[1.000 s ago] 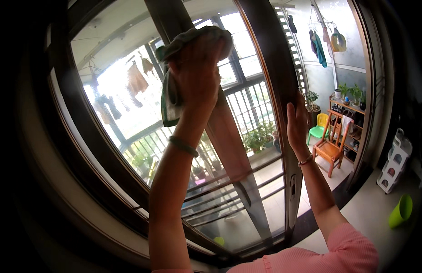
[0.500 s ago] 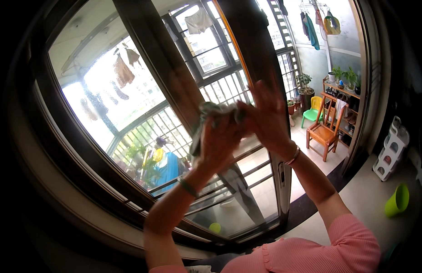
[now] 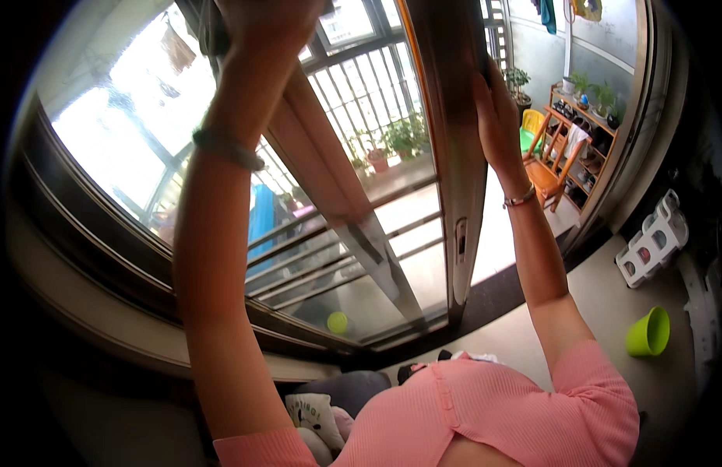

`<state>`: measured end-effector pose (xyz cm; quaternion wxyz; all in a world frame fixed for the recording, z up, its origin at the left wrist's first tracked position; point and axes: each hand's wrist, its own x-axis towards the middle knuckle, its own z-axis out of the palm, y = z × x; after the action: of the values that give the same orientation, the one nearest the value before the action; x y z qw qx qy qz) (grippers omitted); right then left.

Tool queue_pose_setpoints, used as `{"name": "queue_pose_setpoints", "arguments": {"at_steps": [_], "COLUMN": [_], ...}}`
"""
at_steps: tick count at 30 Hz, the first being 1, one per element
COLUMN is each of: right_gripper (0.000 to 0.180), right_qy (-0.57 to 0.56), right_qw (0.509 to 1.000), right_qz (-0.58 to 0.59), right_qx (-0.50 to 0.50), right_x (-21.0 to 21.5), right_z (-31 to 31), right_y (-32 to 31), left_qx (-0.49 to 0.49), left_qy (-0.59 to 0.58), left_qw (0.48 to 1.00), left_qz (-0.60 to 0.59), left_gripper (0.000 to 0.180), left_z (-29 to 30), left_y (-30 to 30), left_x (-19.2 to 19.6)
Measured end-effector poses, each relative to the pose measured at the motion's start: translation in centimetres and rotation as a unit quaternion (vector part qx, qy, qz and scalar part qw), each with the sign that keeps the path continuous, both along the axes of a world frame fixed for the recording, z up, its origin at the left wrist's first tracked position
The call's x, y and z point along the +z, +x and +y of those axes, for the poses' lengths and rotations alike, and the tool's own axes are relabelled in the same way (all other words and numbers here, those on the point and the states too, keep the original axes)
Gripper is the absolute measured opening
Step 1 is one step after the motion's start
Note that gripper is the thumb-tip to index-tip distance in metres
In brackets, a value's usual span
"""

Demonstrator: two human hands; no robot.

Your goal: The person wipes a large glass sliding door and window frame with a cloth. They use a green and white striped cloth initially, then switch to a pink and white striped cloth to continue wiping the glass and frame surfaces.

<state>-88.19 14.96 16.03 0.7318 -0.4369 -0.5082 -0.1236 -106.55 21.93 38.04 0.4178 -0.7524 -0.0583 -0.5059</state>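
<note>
My left hand (image 3: 271, 19) is raised to the top edge of the picture, where its fingers are cut off. Beside it a dark grey-green cloth (image 3: 208, 31) shows in part against the glass. A dark-framed sliding glass door (image 3: 454, 156) stands in front of me. My right hand (image 3: 498, 124) holds that door's right edge, thumb on the near side and fingers partly hidden along the edge. Below this hand, a long recessed handle (image 3: 461, 240) is set in the door frame.
Through the opening on the right are a wooden chair (image 3: 544, 175), a shoe rack (image 3: 595, 117) with plants on top, and a balcony railing (image 3: 361, 86). A green bin (image 3: 648, 333) and a white folded step stool (image 3: 653, 241) stand indoors. Cushions (image 3: 314, 420) lie below me.
My hands, earlier close together at the cloth, have moved apart. The left has gone up and left with the cloth; the right has moved onto the door's edge. The view has shifted.
</note>
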Motion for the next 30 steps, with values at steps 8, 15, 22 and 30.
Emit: {"name": "queue_pose_setpoints", "arguments": {"at_steps": [8,15,22,30], "right_gripper": [0.052,0.059,0.055,0.044], "right_qy": [-0.005,-0.088,-0.116,-0.03], "right_qw": [1.0,0.989,0.986,0.996], "right_qz": [-0.01,0.065,0.097,0.066], "right_qx": [-0.001,0.097,0.076,0.051], "right_x": [0.5,2.2,2.2,1.2], "right_z": [-0.1,-2.4,-2.3,-0.5], "right_y": [0.7,-0.8,-1.5,-1.2], "left_qx": [0.137,0.175,0.467,0.14], "left_qy": [-0.06,-0.075,0.263,-0.156], "left_qw": [0.989,0.977,0.768,0.886], "left_qz": [0.005,0.091,0.35,0.414], "left_gripper": [0.052,0.05,0.049,0.046], "left_z": [-1.2,-3.3,-2.4,-2.8], "left_y": [-3.0,-6.4,-9.6,-12.9], "left_x": [-24.0,-32.3,-39.2,-46.3]}}
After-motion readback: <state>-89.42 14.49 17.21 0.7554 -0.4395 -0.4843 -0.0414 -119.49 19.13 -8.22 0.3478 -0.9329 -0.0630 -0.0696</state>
